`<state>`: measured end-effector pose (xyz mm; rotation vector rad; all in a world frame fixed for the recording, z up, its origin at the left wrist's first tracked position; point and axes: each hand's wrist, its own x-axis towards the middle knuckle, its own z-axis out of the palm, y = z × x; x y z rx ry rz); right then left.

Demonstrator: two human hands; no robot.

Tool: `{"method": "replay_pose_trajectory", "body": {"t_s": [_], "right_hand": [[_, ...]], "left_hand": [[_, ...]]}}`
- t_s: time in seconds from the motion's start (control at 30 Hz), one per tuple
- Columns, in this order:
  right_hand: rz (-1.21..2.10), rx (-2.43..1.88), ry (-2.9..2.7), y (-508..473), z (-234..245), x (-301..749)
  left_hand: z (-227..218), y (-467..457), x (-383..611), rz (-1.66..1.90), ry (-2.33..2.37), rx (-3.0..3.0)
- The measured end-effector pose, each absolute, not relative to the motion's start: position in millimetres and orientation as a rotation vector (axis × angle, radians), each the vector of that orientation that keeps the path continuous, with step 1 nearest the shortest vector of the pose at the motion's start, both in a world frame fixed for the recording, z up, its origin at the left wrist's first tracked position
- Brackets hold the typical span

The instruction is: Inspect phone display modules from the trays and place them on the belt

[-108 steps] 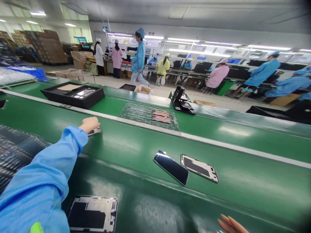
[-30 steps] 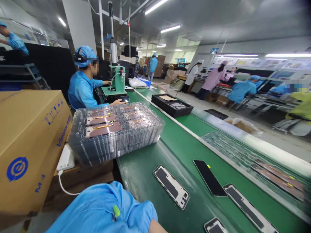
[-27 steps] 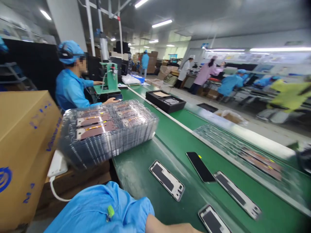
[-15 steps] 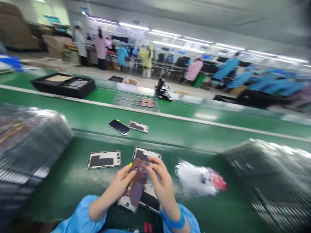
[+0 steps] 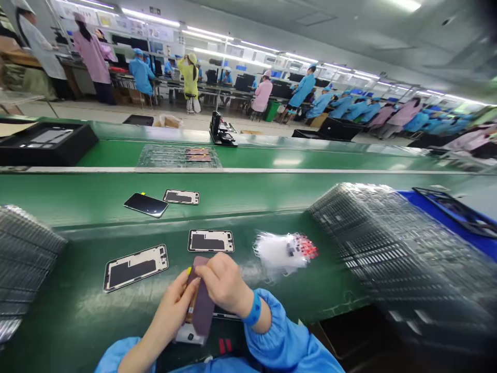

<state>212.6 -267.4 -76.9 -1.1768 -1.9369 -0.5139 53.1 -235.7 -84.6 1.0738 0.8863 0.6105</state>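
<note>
Both my hands hold a brownish phone panel (image 5: 202, 311) with a small yellow tab, low in the middle of the view. My left hand (image 5: 171, 305) grips its left edge. My right hand (image 5: 223, 282) is curled over its top, fingers closed at the upper end. A white phone frame (image 5: 188, 335) lies beneath the panel. Two more phone frames, one (image 5: 135, 267) to the left and one (image 5: 210, 241) just ahead, rest on the green bench. Farther off lie a dark phone screen (image 5: 146, 204) and another frame (image 5: 181, 197).
A heap of peeled white films with red tabs (image 5: 285, 251) sits right of my hands. Stacks of clear trays stand at right (image 5: 388, 248) and at left (image 5: 23, 254). A black tray (image 5: 46, 142) rests across the conveyor. Several workers in the background.
The camera has swung from the left-hand tray stack and a neighbouring worker back to the bench. My hands now hold the brownish panel lower, and my right hand has curled over its top.
</note>
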Motion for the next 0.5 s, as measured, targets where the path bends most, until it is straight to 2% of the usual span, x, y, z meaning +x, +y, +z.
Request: {"method": "replay_pose_trajectory", "body": {"t_s": [0.13, 0.33, 0.5], "right_hand": [[-0.562, -1.122, -2.01, -280.4, -74.2, 203.6], [-0.316, -1.112, -2.041, -281.8, -81.5, 207.0], [-0.138, -0.897, -1.894, -309.3, -62.5, 213.5]], "left_hand": [[-79.9, -232.3, 55.5, 0.647, 0.834, 0.851], [-72.7, -212.8, 55.5, 0.352, 0.749, 0.524], [-76.8, -183.6, 58.6, 0.487, 0.968, 0.622]]}}
